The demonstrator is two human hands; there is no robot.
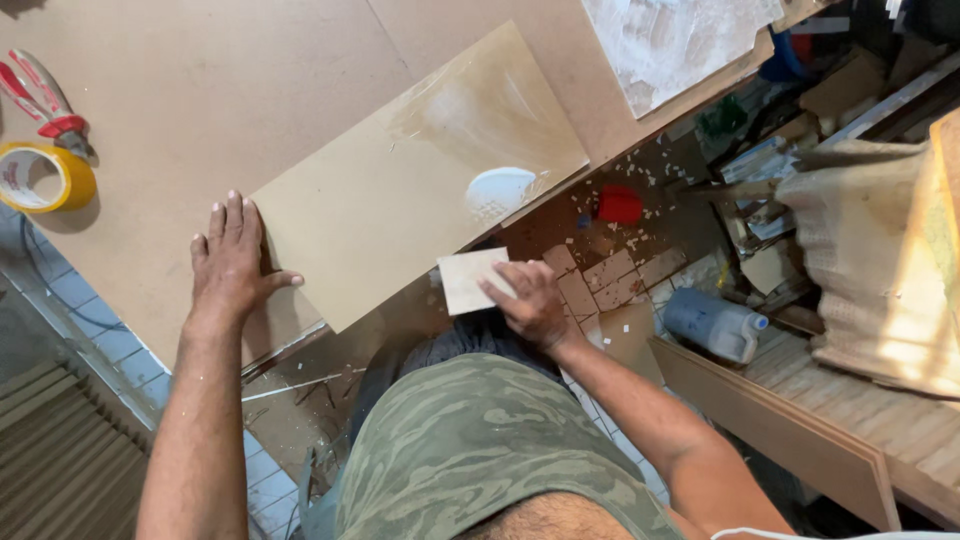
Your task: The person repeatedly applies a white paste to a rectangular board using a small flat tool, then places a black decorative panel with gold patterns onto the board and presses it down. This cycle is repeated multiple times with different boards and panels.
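A tan rectangular board (400,190) lies tilted on the brown workbench (200,90), one corner overhanging the edge. A white smear of paste (500,190) sits near the board's right edge. My left hand (232,258) lies flat, fingers apart, pressing the board's left corner against the bench. My right hand (530,300) grips a small pale square card (468,280) by its right side, held just off the board's lower edge, below the smear.
A roll of yellow tape (45,178) and a red-handled tool (40,100) lie at the bench's left. A white-smeared sheet (670,40) lies at the top. Below: a red cup (620,205), a blue-grey jug (712,325), tile scraps, sacks and planks on the floor.
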